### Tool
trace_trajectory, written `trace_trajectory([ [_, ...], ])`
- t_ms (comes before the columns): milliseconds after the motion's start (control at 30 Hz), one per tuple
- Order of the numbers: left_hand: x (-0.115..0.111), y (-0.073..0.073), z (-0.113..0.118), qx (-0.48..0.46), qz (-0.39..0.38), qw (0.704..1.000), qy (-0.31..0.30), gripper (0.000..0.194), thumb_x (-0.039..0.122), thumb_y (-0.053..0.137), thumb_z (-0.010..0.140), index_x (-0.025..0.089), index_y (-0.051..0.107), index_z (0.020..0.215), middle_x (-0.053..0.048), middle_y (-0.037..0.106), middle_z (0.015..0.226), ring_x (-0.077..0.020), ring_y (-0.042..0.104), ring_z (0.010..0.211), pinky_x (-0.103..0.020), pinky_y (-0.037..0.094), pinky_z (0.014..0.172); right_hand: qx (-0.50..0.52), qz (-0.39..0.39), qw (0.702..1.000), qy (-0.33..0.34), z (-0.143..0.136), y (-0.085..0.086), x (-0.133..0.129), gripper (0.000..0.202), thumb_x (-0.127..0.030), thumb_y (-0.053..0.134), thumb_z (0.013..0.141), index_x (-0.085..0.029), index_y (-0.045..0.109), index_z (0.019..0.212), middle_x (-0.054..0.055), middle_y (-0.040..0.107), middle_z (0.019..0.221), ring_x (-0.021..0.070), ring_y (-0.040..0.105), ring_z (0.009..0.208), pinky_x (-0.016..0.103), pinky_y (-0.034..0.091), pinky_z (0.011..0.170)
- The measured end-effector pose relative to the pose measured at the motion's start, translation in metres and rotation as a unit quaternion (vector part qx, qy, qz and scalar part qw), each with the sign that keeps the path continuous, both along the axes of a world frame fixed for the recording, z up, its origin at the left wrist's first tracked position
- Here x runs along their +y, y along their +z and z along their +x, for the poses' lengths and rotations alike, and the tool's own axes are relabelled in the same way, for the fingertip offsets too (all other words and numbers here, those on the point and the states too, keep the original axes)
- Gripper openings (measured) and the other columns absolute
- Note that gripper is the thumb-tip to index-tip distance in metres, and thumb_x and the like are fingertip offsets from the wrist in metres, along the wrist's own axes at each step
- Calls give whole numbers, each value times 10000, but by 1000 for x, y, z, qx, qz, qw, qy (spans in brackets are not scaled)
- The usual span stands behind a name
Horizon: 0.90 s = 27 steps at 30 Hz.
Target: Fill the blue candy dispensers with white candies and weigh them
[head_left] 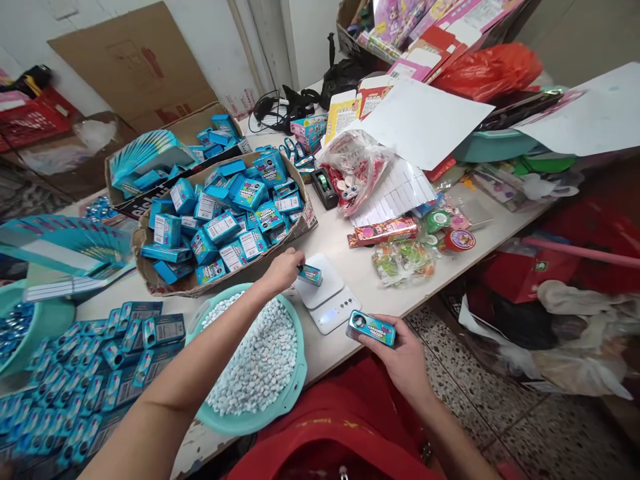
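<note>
My left hand point(284, 271) reaches over the basin, its fingers closed at the near end of a small blue candy box point(312, 275). That box sits on the upper plate of a white digital scale point(327, 315), whose display is lit. Lower right of the scale, my right hand point(400, 353) holds another blue candy box point(373, 328), printed "Caramelo Macizo", with a round opening at one end. Beneath my left forearm stands a turquoise basin point(299, 380) full of small pale candies point(260, 360). My left fingertips are small in view and partly hidden.
A cardboard carton point(225, 283) heaped with closed blue boxes stands behind the basin. Rows of blue boxes point(95, 380) with holes lie at left. A tape dispenser point(325, 189), plastic bag point(355, 173), candy packs point(404, 261) and papers point(420, 120) cover the table's right side.
</note>
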<state>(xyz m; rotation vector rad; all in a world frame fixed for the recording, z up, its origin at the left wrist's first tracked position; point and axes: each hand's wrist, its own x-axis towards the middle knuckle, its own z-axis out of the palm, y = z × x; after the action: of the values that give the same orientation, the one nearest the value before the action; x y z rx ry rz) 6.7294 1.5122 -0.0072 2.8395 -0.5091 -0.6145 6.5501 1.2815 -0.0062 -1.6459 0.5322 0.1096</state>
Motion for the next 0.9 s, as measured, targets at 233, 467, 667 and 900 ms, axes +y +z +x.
trace_trajectory([
  [233, -3, 2, -1, -17, -32, 999, 5, 284, 73, 482, 722, 204, 603, 942, -57, 561, 942, -182, 557, 784, -283, 367, 628, 12, -5, 1000, -10, 4, 5, -1, 420, -406, 797, 556, -182, 655, 882, 55, 718, 823, 216, 656, 731, 347, 539, 696],
  [467, 26, 16, -21, -95, -140, 977, 128, 161, 159, 486, 760, 198, 607, 860, -48, 619, 881, -189, 569, 853, -279, 407, 750, 5, -39, 999, -25, -4, 1, -7, 440, -404, 792, 563, -177, 651, 912, 59, 714, 840, 216, 652, 738, 372, 533, 721],
  [667, 93, 8, -99, -10, 11, 967, 255, 237, 356, 477, 809, 190, 609, 915, -80, 661, 967, -230, 600, 840, -293, 397, 677, 16, -58, 998, -30, -18, -12, -15, 475, -406, 786, 595, -176, 628, 980, 69, 704, 892, 206, 641, 762, 368, 515, 734],
  [900, 103, -16, -131, 53, 58, 969, 234, 236, 228, 502, 732, 177, 614, 933, -101, 665, 955, -245, 603, 847, -289, 388, 644, 20, -84, 995, -42, -24, -16, -11, 482, -434, 794, 559, -168, 638, 930, 56, 696, 836, 205, 629, 731, 349, 509, 689],
])
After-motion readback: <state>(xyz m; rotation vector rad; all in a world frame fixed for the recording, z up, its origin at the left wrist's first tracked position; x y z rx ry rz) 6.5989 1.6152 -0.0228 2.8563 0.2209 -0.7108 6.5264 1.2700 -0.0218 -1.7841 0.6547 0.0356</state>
